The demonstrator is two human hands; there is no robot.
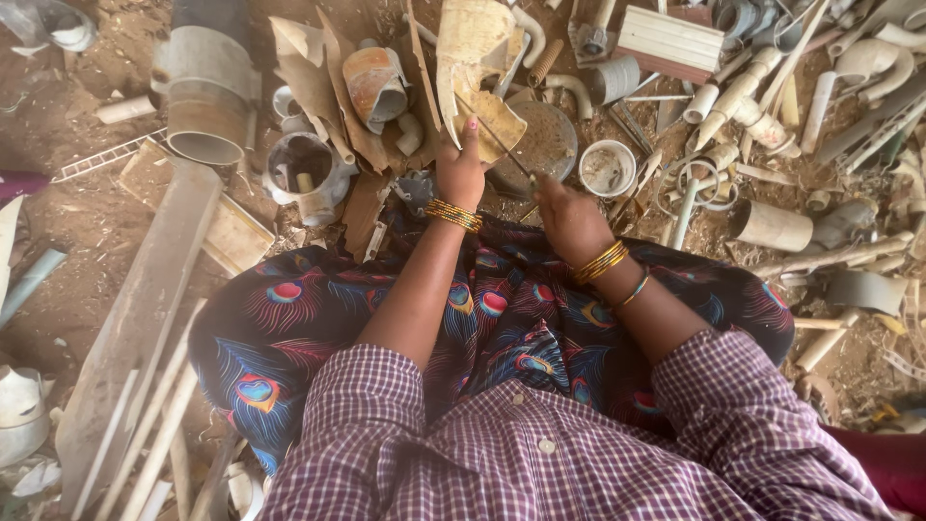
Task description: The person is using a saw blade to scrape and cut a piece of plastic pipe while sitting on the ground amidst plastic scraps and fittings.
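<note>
Head view: a seated person looks down at 2 hands over a lap, scrap plastic spread on the dirt beyond.
Left hand (461, 172): closed on the lower edge of a broken cream shard (479, 72), thumb up against its face, gripping it upright.
Right hand (569, 217): fist closed round the handle end of a thin blade (497, 142), which slants up and away from the hand toward the left hand.
Shard: curved, cracked piece of pipe wall, rising above the left hand; its lower lobe sits just beside the blade's tip.
Blade: its far end lies across the shard, touching it as far as I can tell, just right of the left thumb.
Bangles (453, 214): gold bands on the left wrist; gold and 1 blue band on the right wrist.
Skirt (289, 318): dark cloth with peacock-feather print, below both hands.
Lid (545, 145): round grey disc on the ground, just beyond the right hand.
Cup (607, 168): small white ring-shaped fitting, right of the lid.
Pipe (205, 92): wide grey piece, well left of the left hand.
</note>
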